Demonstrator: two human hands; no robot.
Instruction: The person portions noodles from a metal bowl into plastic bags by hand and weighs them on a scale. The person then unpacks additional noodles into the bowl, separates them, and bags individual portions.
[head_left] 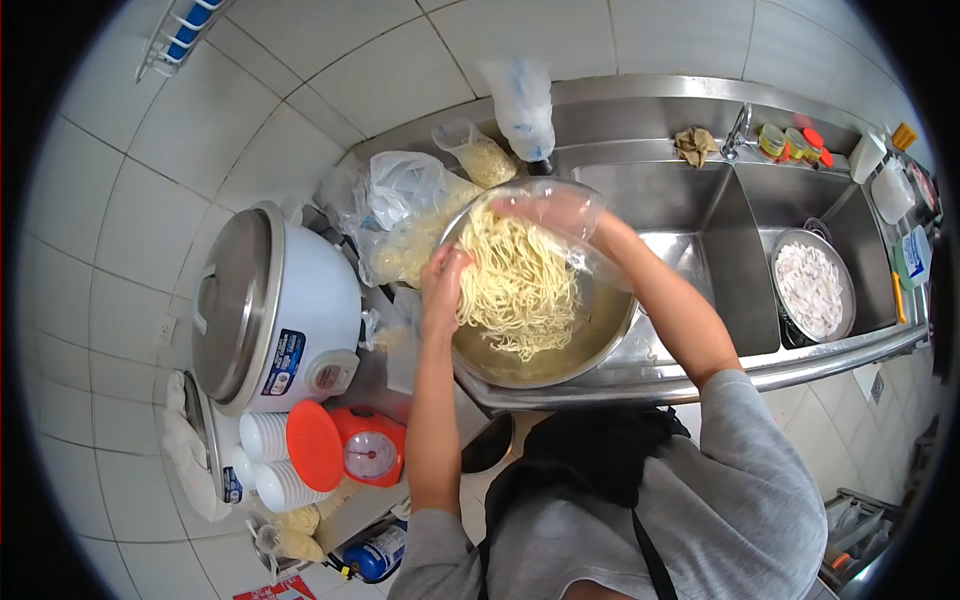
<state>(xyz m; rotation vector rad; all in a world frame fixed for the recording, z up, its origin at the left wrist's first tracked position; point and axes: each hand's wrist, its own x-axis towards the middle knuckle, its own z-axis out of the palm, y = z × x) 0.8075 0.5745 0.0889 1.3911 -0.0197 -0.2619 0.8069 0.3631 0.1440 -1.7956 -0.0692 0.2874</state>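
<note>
Pale yellow noodles (520, 290) hang in a thick bunch over a wide metal bowl (610, 335). My left hand (445, 285) is closed on the bunch's left edge. At the upper end of the noodles, my right hand (560, 215) is inside clear plastic (590, 215), a glove or bag. Its fingers are partly hidden by the plastic and noodles but look closed on the bunch. The bowl stands at the left end of the steel sink counter.
Bags of noodles (400, 250) lie left of the bowl. A big rice cooker (315, 310), a red scale (375, 445) and stacked white cups (285, 485) stand further left. On the right is a double sink (705, 220), with a pan of whitish pieces (810, 285) in its right basin.
</note>
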